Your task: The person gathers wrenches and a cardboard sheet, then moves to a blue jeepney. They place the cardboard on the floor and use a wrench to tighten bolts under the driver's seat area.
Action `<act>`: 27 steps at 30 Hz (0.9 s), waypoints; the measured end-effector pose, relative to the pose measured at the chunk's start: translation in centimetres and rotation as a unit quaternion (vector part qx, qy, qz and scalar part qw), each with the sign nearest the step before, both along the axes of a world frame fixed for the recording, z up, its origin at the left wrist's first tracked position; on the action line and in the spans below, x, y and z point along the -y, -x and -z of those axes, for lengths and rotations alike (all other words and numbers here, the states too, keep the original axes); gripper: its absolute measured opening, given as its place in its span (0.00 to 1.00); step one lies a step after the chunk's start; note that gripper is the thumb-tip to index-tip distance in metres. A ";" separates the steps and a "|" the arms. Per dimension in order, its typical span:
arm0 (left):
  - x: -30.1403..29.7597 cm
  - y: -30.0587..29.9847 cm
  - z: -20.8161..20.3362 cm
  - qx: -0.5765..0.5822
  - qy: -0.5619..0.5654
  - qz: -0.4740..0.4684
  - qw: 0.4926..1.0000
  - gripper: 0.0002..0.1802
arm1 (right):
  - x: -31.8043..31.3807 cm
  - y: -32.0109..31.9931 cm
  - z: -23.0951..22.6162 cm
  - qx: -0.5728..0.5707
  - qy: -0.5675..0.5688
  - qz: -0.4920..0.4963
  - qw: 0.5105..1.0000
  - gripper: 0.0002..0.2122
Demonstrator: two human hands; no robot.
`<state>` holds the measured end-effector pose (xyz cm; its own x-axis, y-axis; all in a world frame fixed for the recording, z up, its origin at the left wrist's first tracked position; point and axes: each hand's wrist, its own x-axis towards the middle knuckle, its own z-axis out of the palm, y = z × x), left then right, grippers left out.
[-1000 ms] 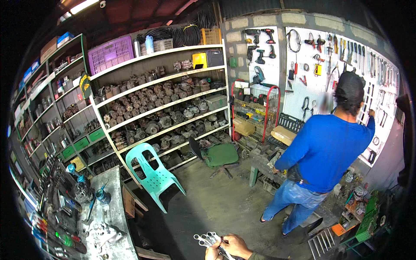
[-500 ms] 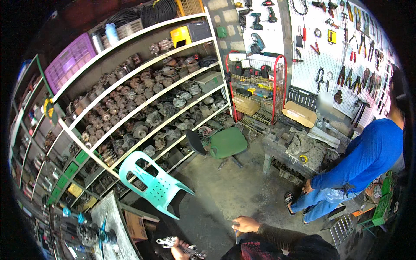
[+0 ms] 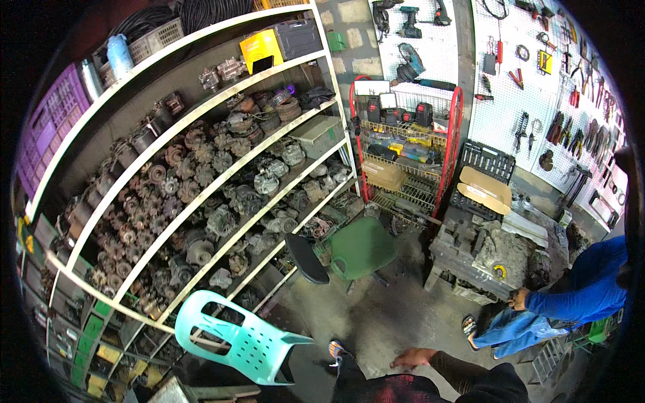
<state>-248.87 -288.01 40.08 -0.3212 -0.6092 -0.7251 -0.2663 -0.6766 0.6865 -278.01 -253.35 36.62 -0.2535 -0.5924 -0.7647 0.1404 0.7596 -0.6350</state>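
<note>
My right hand (image 3: 413, 358) hangs low in front of my body, its fingers loosely stretched out and nothing visible in them. The dark sleeve (image 3: 460, 371) of that arm comes in from the lower right. My left hand is out of the picture. To the left of my right hand, my sandaled foot (image 3: 336, 349) is on the concrete floor. A mint-green plastic chair (image 3: 259, 342) lies tipped to the left of my foot, against the shelf. Farther ahead is a swivel chair with a green seat (image 3: 363, 248).
A white-framed shelf (image 3: 232, 168) full of greasy metal parts runs along the left. A red-framed wire rack (image 3: 443, 154) stands ahead. A worn workbench (image 3: 463, 252) is right of it, beneath pegboard (image 3: 517, 87) with tools. A person in a blue top (image 3: 578, 282) stands at the right.
My view has moved forward past the bench at the lower left. My left hand, which held shiny metal wrenches, has left the picture. My right hand has moved right.
</note>
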 end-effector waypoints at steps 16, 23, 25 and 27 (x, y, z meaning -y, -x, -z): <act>34.1 25.6 15.1 -0.034 0.149 0.230 0.961 0.11 | 28.9 37.9 -21.4 -0.555 0.259 0.332 0.718 0.06; 40.1 39.2 14.0 0.107 0.104 0.286 0.947 0.16 | 38.4 57.2 -39.5 -0.650 0.396 0.306 0.571 0.06; 41.6 46.4 10.2 0.096 0.128 0.262 0.952 0.17 | 41.1 62.7 -45.5 -0.698 0.374 0.272 0.546 0.07; 42.5 52.6 6.3 0.084 0.147 0.242 0.955 0.17 | 44.2 68.3 -50.7 -0.781 0.365 0.217 0.459 0.08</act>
